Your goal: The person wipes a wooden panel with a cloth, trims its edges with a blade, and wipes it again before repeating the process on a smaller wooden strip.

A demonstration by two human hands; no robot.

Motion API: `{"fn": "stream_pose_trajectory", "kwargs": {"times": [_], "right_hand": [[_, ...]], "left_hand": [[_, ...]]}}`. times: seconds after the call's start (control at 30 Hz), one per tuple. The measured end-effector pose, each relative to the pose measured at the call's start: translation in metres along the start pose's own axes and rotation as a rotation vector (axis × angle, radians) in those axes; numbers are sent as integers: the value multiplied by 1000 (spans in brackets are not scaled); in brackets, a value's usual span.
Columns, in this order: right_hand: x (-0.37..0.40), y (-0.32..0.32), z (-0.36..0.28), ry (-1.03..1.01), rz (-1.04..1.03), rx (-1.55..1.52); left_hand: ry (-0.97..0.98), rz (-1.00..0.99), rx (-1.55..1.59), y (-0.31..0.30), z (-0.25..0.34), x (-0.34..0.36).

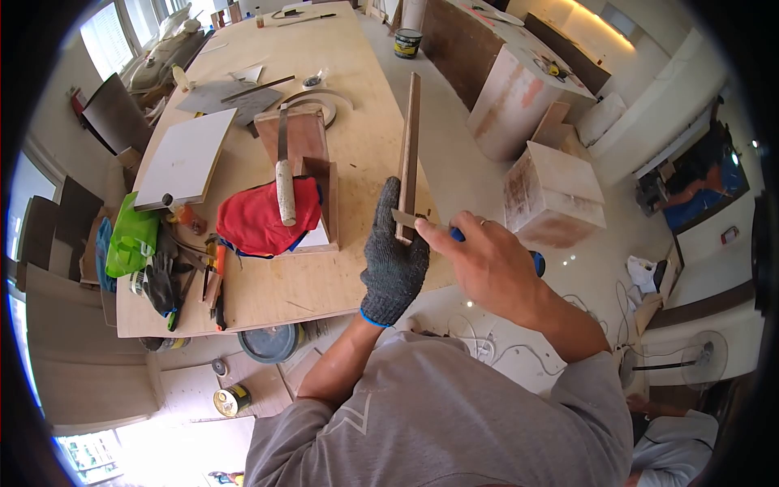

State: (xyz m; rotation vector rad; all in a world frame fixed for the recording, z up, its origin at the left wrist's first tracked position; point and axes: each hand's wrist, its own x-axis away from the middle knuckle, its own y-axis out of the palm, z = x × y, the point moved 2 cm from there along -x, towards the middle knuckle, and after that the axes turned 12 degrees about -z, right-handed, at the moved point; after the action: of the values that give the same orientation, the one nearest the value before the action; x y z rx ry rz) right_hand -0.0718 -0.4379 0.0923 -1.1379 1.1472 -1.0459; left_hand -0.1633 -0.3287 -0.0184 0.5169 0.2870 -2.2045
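My left hand (393,264), in a dark grey knit glove with a blue cuff, grips a long narrow wooden strip (410,146) near its lower end. The strip points away from me past the table's right edge. My bare right hand (495,260), with a ring on one finger, is closed around a blue-handled tool. Its flat metal blade (404,217) lies across the strip, just above the gloved thumb. The tool's handle (537,264) is mostly covered by my palm, so its exact kind cannot be told.
On the wooden table (365,97) are a red cloth (264,219), a saw-like tool with a worn handle (285,191), a white panel (187,158), a green bag (131,239) and a spare glove (165,284). A box (552,195) and cables (527,349) are on the floor at right.
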Motion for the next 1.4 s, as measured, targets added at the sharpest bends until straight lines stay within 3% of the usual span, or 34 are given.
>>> {"fn": "stream_pose_trajectory", "kwargs": {"times": [0.07,0.17,0.37,0.57,0.67,0.87,1.07,1.17,1.4], "right_hand": [[1,-1,-2,-12,14,2],[-6,0,0,22,4,-19],[-14,6,10,31,54,26],[-9,2,4,3,-2,48],[-15,2,10,18,33,20],[-16,8,11,-1,71,29],[-20,7,10,-3,56,-9],[-16,4,4,-18,26,43],[-24,11,20,33,73,15]], "left_hand": [[-70,-10,75,0,7,0],[28,7,-81,-2,4,0],[-50,0,-20,-2,5,-2],[72,40,-192,-2,4,-2],[-79,-16,19,-3,7,0],[8,13,-151,-3,7,-1],[-128,-22,0,-9,24,-1],[-28,9,-86,-7,10,0],[-98,-35,-104,-7,10,-2]]}}
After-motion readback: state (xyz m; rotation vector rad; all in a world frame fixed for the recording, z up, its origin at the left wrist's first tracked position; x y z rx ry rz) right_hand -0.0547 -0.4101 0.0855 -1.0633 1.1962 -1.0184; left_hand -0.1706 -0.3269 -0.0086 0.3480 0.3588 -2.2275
